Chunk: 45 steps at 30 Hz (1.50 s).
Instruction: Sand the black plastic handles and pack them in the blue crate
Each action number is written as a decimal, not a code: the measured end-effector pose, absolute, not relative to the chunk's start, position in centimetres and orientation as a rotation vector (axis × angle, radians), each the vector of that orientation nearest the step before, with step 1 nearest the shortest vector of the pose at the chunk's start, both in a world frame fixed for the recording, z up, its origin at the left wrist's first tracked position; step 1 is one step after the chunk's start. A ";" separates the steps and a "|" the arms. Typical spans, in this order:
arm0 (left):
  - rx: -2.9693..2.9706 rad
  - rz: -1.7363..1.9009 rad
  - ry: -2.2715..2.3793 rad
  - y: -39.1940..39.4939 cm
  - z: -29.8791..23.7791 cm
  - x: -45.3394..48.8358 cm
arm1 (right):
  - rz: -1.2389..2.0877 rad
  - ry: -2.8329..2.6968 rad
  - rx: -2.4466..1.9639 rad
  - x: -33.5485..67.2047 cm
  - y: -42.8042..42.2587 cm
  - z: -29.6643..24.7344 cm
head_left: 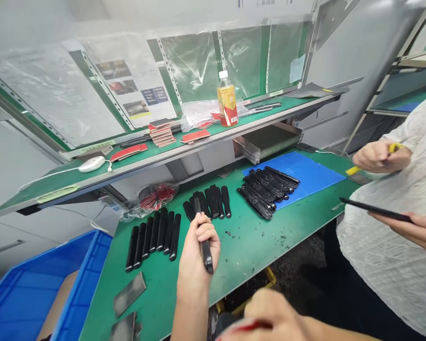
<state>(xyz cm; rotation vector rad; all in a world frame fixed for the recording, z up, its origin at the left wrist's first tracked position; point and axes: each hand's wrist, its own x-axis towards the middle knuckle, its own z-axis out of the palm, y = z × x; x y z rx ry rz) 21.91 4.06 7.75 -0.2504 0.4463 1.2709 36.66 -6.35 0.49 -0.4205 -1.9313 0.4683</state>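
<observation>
Keep the left hand (198,246) clenched on the black strip (204,237) above the desk (248,241); right hand (270,317) fingers grasp a red tool (250,326).

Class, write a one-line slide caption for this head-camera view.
Left hand grips a black strip over a green bench lined with black strips; right hand holds something red.

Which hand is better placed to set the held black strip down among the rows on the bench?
Left, probably: the left hand already grips the black strip just above the rows of black strips. The right hand sits low, holding a red item.
</observation>
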 end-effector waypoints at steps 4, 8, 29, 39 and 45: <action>-0.279 1.260 0.393 4.5 8.9 21.1 | 0.974 -1.139 -0.713 36.2 -6.6 0.8; -0.258 1.220 0.323 3.8 9.6 21.7 | 1.493 -0.796 -0.597 35.7 -5.9 0.3; -0.028 1.220 0.228 2.6 9.9 23.3 | 1.528 -0.833 -0.494 35.9 -5.2 5.4; -0.176 1.212 0.367 3.4 10.3 23.0 | 1.265 -0.927 -0.744 37.8 -0.2 4.7; -0.087 1.244 0.570 4.1 9.9 24.4 | 0.927 -0.721 -0.904 36.3 -1.4 3.5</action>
